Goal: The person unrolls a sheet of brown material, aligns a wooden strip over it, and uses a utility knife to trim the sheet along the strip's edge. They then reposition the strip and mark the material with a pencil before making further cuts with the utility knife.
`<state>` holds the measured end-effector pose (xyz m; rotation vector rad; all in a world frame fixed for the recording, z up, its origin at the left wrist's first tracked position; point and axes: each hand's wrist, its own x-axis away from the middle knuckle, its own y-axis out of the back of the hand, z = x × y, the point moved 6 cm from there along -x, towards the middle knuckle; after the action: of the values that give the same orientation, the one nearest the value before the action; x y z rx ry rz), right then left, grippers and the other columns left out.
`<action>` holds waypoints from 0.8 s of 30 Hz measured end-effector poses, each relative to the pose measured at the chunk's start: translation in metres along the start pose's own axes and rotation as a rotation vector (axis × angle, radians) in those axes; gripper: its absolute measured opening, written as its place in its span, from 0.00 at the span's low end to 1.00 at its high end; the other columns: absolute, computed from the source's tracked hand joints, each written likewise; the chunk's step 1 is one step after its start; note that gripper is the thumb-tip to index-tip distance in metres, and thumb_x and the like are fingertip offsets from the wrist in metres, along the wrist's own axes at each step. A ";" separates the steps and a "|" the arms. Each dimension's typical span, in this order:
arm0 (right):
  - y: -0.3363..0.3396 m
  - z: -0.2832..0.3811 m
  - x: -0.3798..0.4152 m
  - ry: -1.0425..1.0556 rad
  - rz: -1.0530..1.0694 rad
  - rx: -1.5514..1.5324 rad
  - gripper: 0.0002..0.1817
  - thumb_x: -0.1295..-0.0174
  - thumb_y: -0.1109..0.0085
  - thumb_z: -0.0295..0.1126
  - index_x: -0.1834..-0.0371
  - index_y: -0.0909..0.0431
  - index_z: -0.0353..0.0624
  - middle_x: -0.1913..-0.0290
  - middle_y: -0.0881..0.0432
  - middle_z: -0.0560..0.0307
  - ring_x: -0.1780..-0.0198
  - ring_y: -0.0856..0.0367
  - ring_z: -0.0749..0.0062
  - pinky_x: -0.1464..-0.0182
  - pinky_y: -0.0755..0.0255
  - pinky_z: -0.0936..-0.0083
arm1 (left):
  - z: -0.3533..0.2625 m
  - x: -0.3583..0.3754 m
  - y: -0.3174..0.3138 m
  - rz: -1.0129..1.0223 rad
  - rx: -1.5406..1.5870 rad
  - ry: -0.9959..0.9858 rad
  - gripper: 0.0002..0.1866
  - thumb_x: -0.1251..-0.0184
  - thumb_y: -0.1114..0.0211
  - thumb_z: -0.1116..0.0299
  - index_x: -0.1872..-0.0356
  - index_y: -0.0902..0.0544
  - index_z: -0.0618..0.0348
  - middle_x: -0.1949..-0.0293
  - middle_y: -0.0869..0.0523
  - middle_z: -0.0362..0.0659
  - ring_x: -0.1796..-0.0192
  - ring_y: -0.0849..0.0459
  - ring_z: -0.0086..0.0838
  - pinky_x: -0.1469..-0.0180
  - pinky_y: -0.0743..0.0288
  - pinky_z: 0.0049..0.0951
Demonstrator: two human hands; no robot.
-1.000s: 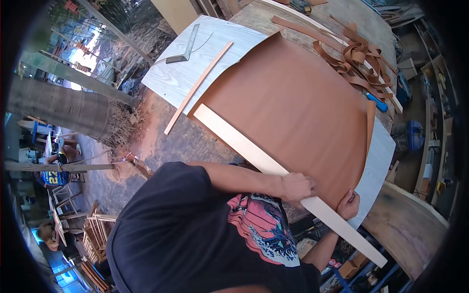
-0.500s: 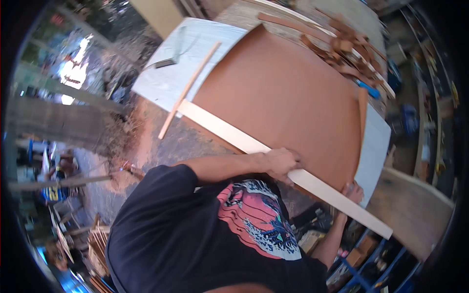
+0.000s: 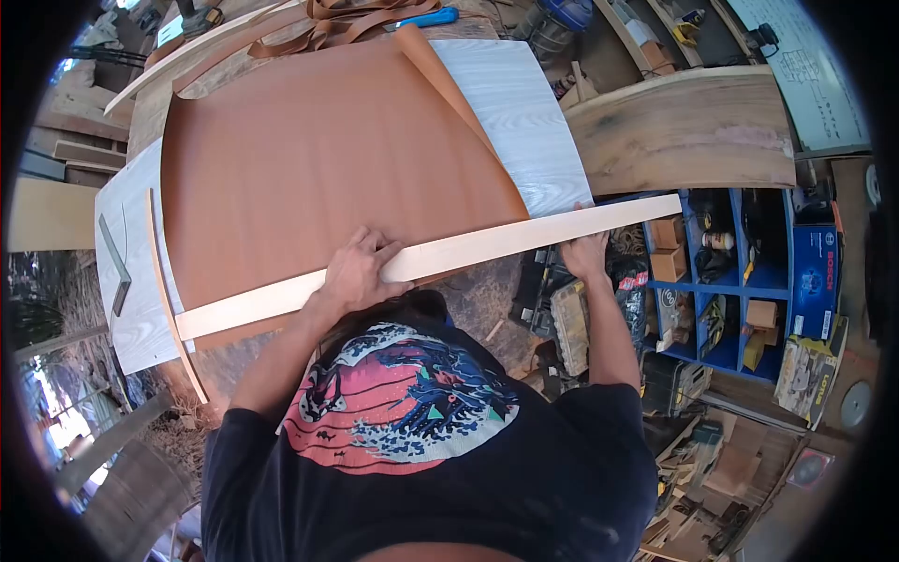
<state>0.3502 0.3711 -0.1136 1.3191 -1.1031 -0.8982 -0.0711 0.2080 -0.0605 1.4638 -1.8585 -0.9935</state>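
Observation:
A long pale wooden strip (image 3: pixel 478 243) lies across the near edge of a brown leather-like sheet (image 3: pixel 309 159). My left hand (image 3: pixel 359 272) grips the strip left of its middle, fingers over the far edge and thumb at the near edge. Farther right, my right hand (image 3: pixel 587 253) holds the strip from its near side, with fingertips showing past the far edge. The sheet lies on a white wood-grain board (image 3: pixel 520 112), and its right edge is curled over. A thin brown wooden stick (image 3: pixel 159 267) crosses the strip's left end.
An angled metal tool (image 3: pixel 115 262) rests on the board's left part. Brown offcut strips (image 3: pixel 323 28) and a blue-handled tool (image 3: pixel 426 18) lie beyond the sheet. A wooden slab (image 3: pixel 684 131) and blue shelving (image 3: pixel 693 281) stand at right.
The view has turned towards the right, so the sheet and strip appear rotated, with more shelving showing. Both hands stay at the strip.

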 end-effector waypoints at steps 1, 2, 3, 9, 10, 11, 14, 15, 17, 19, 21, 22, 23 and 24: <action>0.001 -0.002 0.005 -0.052 0.072 0.004 0.43 0.26 0.52 0.59 0.16 0.43 0.43 0.15 0.50 0.32 0.16 0.54 0.31 0.17 0.61 0.36 | 0.000 0.000 0.001 -0.018 0.003 0.013 0.35 0.49 0.20 0.46 0.43 0.12 0.58 0.49 0.17 0.48 0.43 0.21 0.43 0.37 0.23 0.41; -0.008 -0.014 0.007 -0.128 0.105 0.001 0.44 0.26 0.51 0.61 0.16 0.42 0.43 0.15 0.50 0.34 0.16 0.54 0.31 0.19 0.60 0.32 | 0.001 -0.001 0.001 -0.017 0.005 0.012 0.35 0.49 0.20 0.46 0.43 0.12 0.58 0.49 0.17 0.48 0.43 0.21 0.43 0.37 0.23 0.41; -0.003 -0.012 0.012 -0.129 0.108 0.005 0.44 0.26 0.51 0.61 0.16 0.42 0.43 0.15 0.50 0.34 0.16 0.54 0.31 0.19 0.60 0.32 | 0.000 -0.001 0.002 -0.056 -0.014 -0.022 0.34 0.49 0.20 0.47 0.44 0.12 0.57 0.49 0.18 0.46 0.42 0.22 0.42 0.37 0.25 0.41; 0.046 0.004 0.019 -0.322 0.325 0.060 0.27 0.30 0.45 0.51 0.44 0.14 0.37 0.43 0.13 0.33 0.36 0.19 0.36 0.27 0.35 0.43 | -0.002 -0.001 0.002 -0.131 -0.052 -0.040 0.33 0.50 0.19 0.47 0.45 0.12 0.56 0.46 0.21 0.45 0.41 0.25 0.41 0.35 0.28 0.42; 0.054 0.004 0.020 -0.362 0.186 -0.034 0.23 0.31 0.44 0.48 0.52 0.12 0.37 0.51 0.11 0.36 0.45 0.15 0.37 0.34 0.28 0.46 | -0.001 -0.003 0.002 -0.135 -0.068 -0.026 0.34 0.50 0.19 0.46 0.45 0.12 0.56 0.46 0.21 0.45 0.42 0.25 0.42 0.35 0.28 0.42; 0.062 0.004 0.022 -0.400 0.045 -0.127 0.20 0.32 0.43 0.44 0.59 0.11 0.37 0.58 0.09 0.38 0.54 0.11 0.39 0.40 0.22 0.48 | -0.001 -0.003 0.002 -0.133 -0.067 -0.030 0.34 0.50 0.19 0.46 0.45 0.12 0.56 0.46 0.21 0.45 0.42 0.25 0.42 0.35 0.28 0.42; 0.077 0.020 0.015 -0.233 -0.260 -0.450 0.17 0.34 0.39 0.40 0.57 0.12 0.36 0.58 0.10 0.40 0.59 0.11 0.40 0.49 0.19 0.49 | -0.002 -0.001 0.002 -0.120 -0.084 -0.044 0.35 0.50 0.20 0.44 0.44 0.12 0.56 0.45 0.21 0.45 0.41 0.25 0.42 0.35 0.28 0.43; 0.086 0.032 0.010 -0.199 -0.335 -0.525 0.14 0.35 0.36 0.37 0.57 0.13 0.36 0.60 0.10 0.41 0.56 0.11 0.42 0.47 0.20 0.51 | -0.002 -0.001 0.001 -0.122 -0.100 -0.051 0.36 0.49 0.20 0.43 0.42 0.13 0.56 0.44 0.21 0.46 0.41 0.25 0.43 0.35 0.28 0.44; 0.089 0.052 -0.006 -0.080 -0.378 -0.526 0.17 0.36 0.34 0.38 0.53 0.13 0.35 0.58 0.11 0.40 0.52 0.12 0.43 0.45 0.21 0.53 | -0.002 0.000 -0.002 -0.116 -0.116 -0.062 0.37 0.48 0.21 0.42 0.40 0.14 0.56 0.43 0.22 0.47 0.40 0.25 0.44 0.35 0.28 0.45; 0.087 0.079 -0.025 -0.010 -0.328 -0.463 0.19 0.37 0.32 0.39 0.51 0.13 0.35 0.56 0.11 0.39 0.50 0.13 0.43 0.44 0.21 0.53 | 0.006 0.001 0.005 -0.254 -0.022 -0.039 0.35 0.40 0.23 0.45 0.36 0.16 0.57 0.41 0.22 0.51 0.38 0.26 0.48 0.33 0.29 0.47; 0.081 0.090 -0.043 0.070 -0.274 -0.397 0.20 0.37 0.31 0.40 0.50 0.13 0.35 0.54 0.12 0.39 0.48 0.13 0.44 0.43 0.22 0.54 | 0.023 0.011 0.010 -0.302 0.075 0.066 0.33 0.36 0.25 0.47 0.35 0.17 0.58 0.39 0.23 0.53 0.37 0.26 0.50 0.32 0.30 0.48; 0.065 0.091 -0.053 0.028 -0.162 -0.460 0.22 0.38 0.30 0.41 0.48 0.13 0.35 0.52 0.12 0.38 0.47 0.14 0.44 0.42 0.22 0.53 | 0.041 0.022 0.015 -0.353 0.173 0.177 0.31 0.32 0.27 0.49 0.34 0.18 0.58 0.38 0.24 0.54 0.36 0.26 0.52 0.30 0.31 0.49; 0.049 0.096 -0.062 -0.005 -0.043 -0.523 0.24 0.39 0.29 0.43 0.46 0.13 0.35 0.49 0.12 0.38 0.46 0.14 0.43 0.42 0.22 0.53 | 0.062 0.037 0.026 -0.446 0.153 0.239 0.29 0.30 0.28 0.51 0.35 0.18 0.59 0.38 0.23 0.55 0.35 0.25 0.53 0.30 0.31 0.49; 0.044 0.099 -0.069 -0.010 -0.027 -0.541 0.25 0.40 0.29 0.42 0.45 0.14 0.35 0.49 0.12 0.36 0.45 0.14 0.43 0.42 0.22 0.52 | 0.087 0.058 0.040 -0.541 0.127 0.309 0.27 0.28 0.30 0.54 0.35 0.19 0.60 0.38 0.23 0.56 0.35 0.25 0.53 0.30 0.30 0.49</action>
<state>0.2325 0.4135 -0.0835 0.8817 -0.7724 -1.1273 -0.1767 0.1747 -0.0775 2.1275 -1.3514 -0.8254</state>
